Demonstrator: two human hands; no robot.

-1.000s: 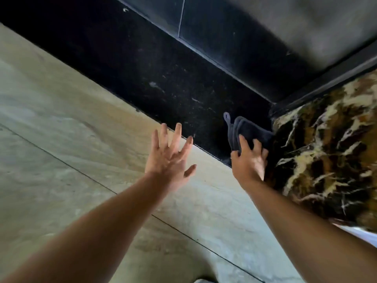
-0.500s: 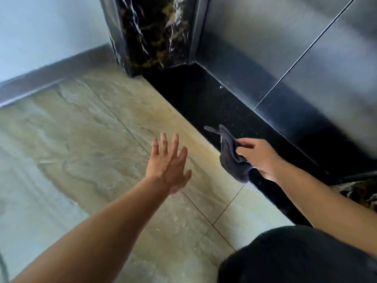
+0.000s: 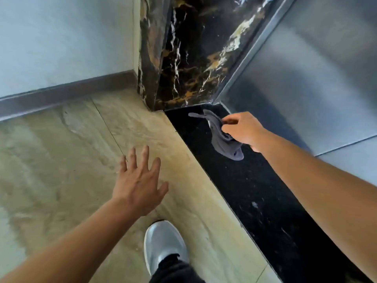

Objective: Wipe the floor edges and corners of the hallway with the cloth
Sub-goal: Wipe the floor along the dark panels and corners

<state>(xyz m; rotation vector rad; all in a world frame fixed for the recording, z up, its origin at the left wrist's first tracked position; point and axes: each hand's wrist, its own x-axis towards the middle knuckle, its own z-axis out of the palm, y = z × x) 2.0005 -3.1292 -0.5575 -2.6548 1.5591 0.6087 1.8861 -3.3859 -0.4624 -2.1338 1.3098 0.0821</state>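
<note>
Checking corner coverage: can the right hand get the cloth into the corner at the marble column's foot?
Probably yes: the right hand grips the cloth over the black floor strip, near the marble column; nothing lies between cloth and corner.

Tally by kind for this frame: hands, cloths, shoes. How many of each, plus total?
hands: 2, left hand spread with nothing in it, right hand gripping the cloth
cloth: 1, dark grey
shoe: 1, grey
total: 4
</note>
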